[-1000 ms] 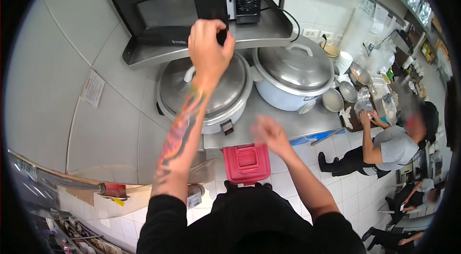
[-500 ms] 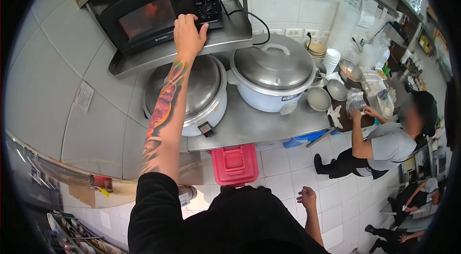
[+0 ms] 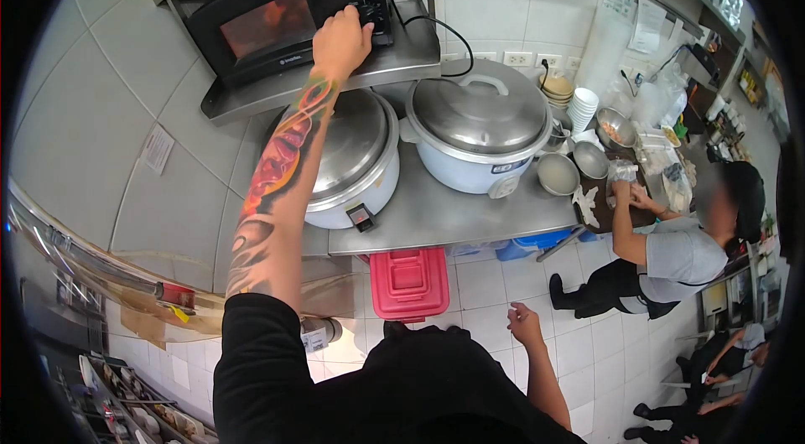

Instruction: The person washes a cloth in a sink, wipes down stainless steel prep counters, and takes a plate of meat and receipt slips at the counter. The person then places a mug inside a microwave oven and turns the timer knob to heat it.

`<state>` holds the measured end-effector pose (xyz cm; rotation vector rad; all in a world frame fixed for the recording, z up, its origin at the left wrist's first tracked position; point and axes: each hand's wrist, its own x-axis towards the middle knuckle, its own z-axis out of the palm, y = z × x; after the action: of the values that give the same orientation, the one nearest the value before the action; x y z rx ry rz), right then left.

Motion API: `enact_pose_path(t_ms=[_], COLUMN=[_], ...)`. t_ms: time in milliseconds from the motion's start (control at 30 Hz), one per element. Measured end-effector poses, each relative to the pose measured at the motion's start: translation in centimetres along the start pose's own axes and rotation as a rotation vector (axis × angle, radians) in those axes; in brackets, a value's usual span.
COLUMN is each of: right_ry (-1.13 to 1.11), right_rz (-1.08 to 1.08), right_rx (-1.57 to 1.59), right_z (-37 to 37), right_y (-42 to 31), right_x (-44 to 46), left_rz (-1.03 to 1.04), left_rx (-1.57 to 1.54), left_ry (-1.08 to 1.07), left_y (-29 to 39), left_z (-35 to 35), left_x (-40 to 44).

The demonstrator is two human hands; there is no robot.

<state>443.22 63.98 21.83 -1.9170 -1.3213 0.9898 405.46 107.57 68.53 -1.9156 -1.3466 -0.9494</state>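
Observation:
My left hand (image 3: 343, 43) reaches up to the front of the black microwave (image 3: 251, 37) on a metal shelf. Its fingers are curled at the lower timer knob (image 3: 369, 13), which they partly cover. A reddish-orange shape shows through the microwave's window. Below that arm stands a large rice cooker (image 3: 356, 142) with a metal lid, partly hidden by my forearm. Low over the floor hangs my right hand (image 3: 526, 324), its fingers loosely bent and apart, holding nothing.
A second rice cooker (image 3: 478, 129) stands on the metal counter (image 3: 419, 222), near metal bowls (image 3: 558, 173) and stacked white cups (image 3: 583, 109). A co-worker (image 3: 683, 247) handles a plastic bag at the right. A red lidded bin (image 3: 409, 280) sits below.
My left hand has moved from the microwave's lower front edge up and right to the lower knob. My right hand has risen slightly. The view has shifted a little.

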Motion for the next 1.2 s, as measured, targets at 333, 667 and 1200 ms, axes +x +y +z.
enact_pose_path(t_ms=[333,667,1200], right_ry=[-0.091,-0.056,0.113], right_rz=[0.095,0.335,0.403], right_rx=[-0.046,0.120,0.183], right_z=[2.7,2.7,0.5], right_y=[7.2,8.3,10.8], right_x=[-5.2,-5.8,-11.9], left_rz=[0.081,0.042,-0.068], left_rx=[0.170,0.196,0.072], left_ry=[-0.088,-0.115,-0.201], left_y=[-0.3,0.6,1.2], left_z=[1.4,2.2,1.6], left_x=[1.6,1.8,2.0])
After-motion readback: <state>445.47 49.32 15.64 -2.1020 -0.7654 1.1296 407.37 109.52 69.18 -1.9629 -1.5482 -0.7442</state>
